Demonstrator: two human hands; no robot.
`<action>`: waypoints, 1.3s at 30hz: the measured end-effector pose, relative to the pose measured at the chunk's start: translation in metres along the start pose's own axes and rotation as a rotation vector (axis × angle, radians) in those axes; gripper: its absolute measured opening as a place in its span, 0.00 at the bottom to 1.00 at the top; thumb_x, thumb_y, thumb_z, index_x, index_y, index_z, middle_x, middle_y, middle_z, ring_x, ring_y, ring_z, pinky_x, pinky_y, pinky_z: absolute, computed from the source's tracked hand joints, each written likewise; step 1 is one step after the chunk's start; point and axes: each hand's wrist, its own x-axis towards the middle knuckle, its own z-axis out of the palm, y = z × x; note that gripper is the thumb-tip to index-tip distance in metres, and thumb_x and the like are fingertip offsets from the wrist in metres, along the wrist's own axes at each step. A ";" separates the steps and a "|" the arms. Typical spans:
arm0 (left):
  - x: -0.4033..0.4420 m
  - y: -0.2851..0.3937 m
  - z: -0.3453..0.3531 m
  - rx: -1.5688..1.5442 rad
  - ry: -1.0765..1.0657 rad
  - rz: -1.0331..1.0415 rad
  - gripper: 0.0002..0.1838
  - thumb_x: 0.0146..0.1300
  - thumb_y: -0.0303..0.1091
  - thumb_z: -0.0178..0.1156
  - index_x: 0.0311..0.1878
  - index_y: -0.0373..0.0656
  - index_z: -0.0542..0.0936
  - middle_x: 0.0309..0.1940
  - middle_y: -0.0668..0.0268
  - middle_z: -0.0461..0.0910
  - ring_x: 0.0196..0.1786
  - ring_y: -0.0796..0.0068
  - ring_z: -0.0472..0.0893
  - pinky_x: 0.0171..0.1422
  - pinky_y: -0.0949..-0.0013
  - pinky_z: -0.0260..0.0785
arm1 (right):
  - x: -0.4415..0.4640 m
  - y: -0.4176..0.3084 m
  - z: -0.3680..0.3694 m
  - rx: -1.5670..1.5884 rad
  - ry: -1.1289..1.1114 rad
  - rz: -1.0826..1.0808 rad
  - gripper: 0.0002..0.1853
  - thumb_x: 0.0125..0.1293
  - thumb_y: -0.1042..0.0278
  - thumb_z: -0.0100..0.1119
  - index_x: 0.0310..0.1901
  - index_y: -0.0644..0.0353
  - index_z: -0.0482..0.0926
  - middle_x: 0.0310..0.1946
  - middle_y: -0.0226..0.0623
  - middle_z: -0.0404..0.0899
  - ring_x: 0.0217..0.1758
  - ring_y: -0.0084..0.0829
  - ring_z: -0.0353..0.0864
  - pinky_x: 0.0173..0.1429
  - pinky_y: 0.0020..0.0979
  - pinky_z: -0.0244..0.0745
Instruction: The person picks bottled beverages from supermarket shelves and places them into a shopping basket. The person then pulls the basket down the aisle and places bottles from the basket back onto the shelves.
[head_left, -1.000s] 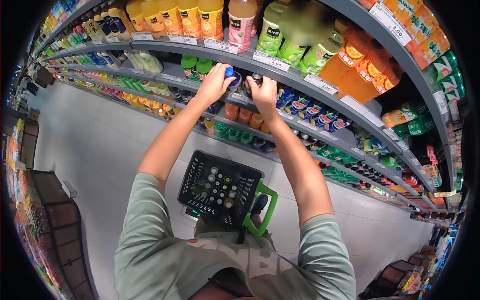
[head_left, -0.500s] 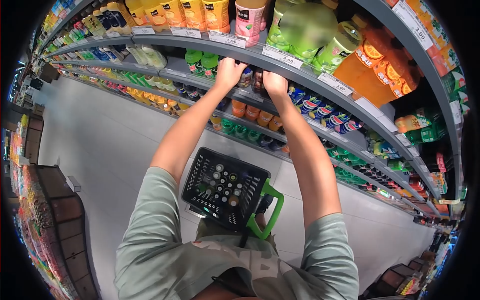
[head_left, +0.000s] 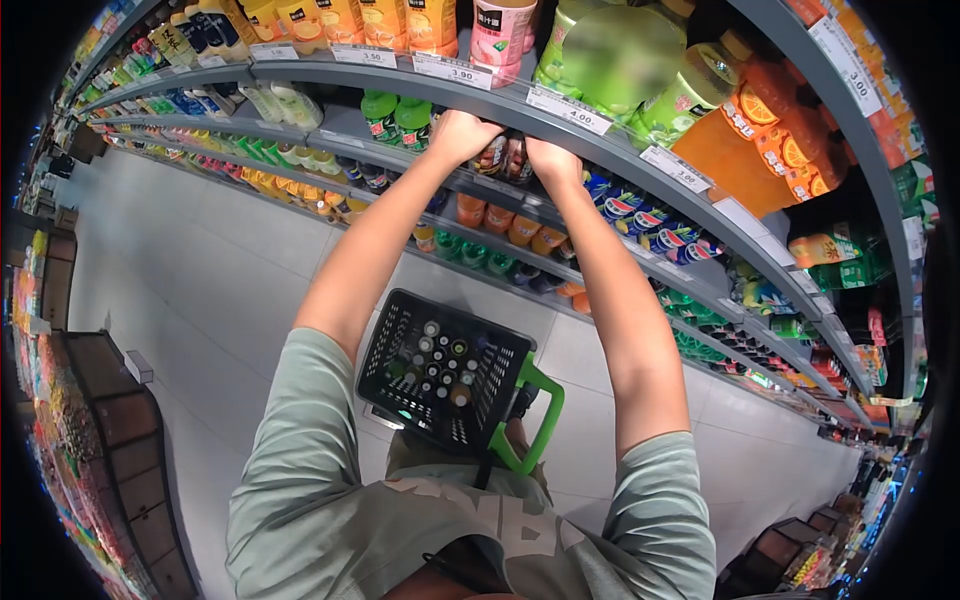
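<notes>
My left hand (head_left: pixel 462 137) reaches into the second shelf level, just under the front edge of the shelf above. My right hand (head_left: pixel 552 163) is in the same gap, a little to the right. Between them stand two dark bottles with patterned labels (head_left: pixel 490 158), side by side; my left hand is close against the left one and my right hand close to the right one. The fingers of both hands are mostly hidden by the bottles and the shelf edge, so their grip does not show. Green bottles (head_left: pixel 413 120) stand left of my left hand, blue Pepsi bottles (head_left: pixel 640 215) right of my right hand.
A black basket with a green handle (head_left: pixel 542 420) stands on the floor before me, holding several capped bottles. Above my hands a grey shelf edge (head_left: pixel 500 92) carries price tags and large juice bottles (head_left: pixel 432 28). Orange bottles (head_left: pixel 497 220) fill the level below. Wooden display bins (head_left: pixel 125 430) stand left.
Between my hands, a dark-labelled bottle now shows where a bluish one was visible beside my left hand. My hands have shifted only slightly, and the view has moved a little.
</notes>
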 end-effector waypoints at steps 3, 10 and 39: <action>-0.002 0.011 0.001 0.001 0.204 0.123 0.19 0.59 0.41 0.62 0.47 0.37 0.81 0.44 0.45 0.82 0.50 0.45 0.81 0.52 0.56 0.73 | 0.000 0.000 0.001 0.036 0.009 0.012 0.23 0.69 0.52 0.49 0.56 0.60 0.77 0.56 0.52 0.77 0.60 0.55 0.74 0.63 0.44 0.70; 0.005 -0.019 0.012 -0.091 0.154 0.089 0.15 0.58 0.33 0.62 0.46 0.34 0.80 0.42 0.44 0.82 0.48 0.44 0.81 0.52 0.56 0.73 | -0.012 -0.013 -0.010 0.134 -0.035 0.032 0.20 0.69 0.54 0.51 0.51 0.62 0.80 0.48 0.54 0.80 0.53 0.57 0.77 0.57 0.45 0.73; -0.008 -0.006 0.012 -0.144 0.184 0.040 0.13 0.55 0.32 0.66 0.42 0.35 0.81 0.31 0.49 0.83 0.38 0.52 0.85 0.45 0.60 0.74 | 0.003 0.008 0.016 0.008 0.036 0.083 0.23 0.66 0.50 0.54 0.52 0.60 0.81 0.51 0.51 0.80 0.55 0.53 0.78 0.59 0.44 0.73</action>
